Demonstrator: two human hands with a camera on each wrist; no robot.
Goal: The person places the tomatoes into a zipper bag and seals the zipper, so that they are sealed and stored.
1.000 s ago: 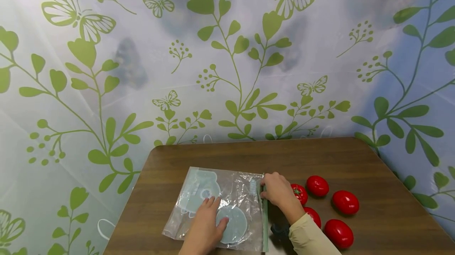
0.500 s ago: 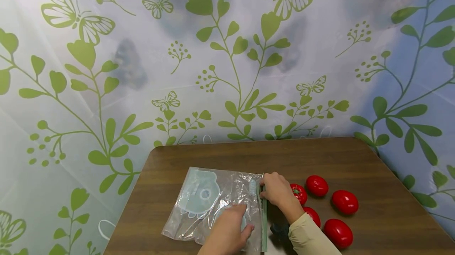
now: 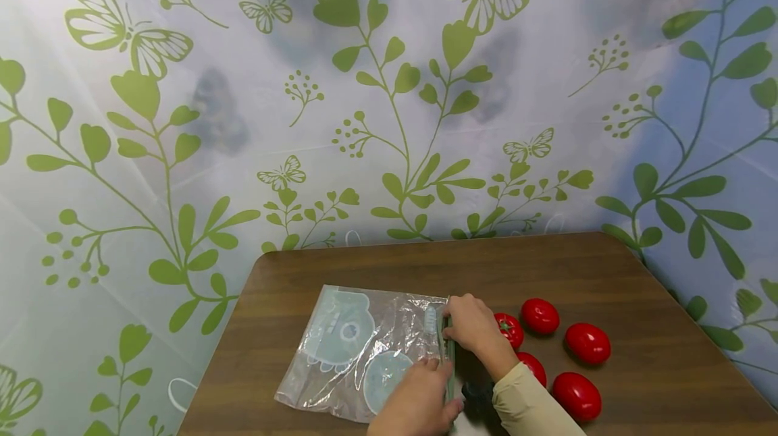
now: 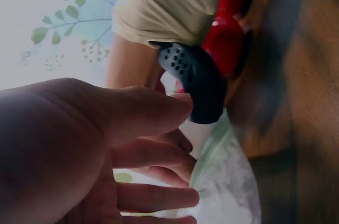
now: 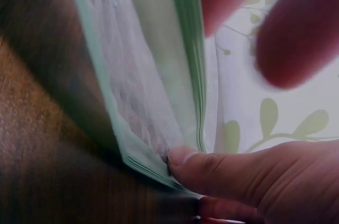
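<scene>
A clear zip bag [image 3: 398, 311] printed with pale blue shapes lies flat on the table, its green zip strip [image 3: 451, 348] along the right side. My right hand [image 3: 474, 324] pinches the far corner of the mouth. In the right wrist view the thumb [image 5: 198, 166] lies inside that corner, and the two green strips stand apart. My left hand [image 3: 418, 395] is at the near part of the zip edge. Its fingers [image 4: 153, 196] are extended and loosely spread in the left wrist view, fingertips right at the bag's rim.
Several shiny red tomatoes [image 3: 539, 316] sit on the brown wooden table [image 3: 547, 260], right of the bag and close to the right forearm. A dark rounded device [image 4: 198, 81] with small holes is at the right wrist. A leaf-patterned curtain [image 3: 389, 119] hangs behind the table.
My left hand has slid rightward across the bag to its zip edge, uncovering the printed shapes. The right hand has kept its grip at the far corner.
</scene>
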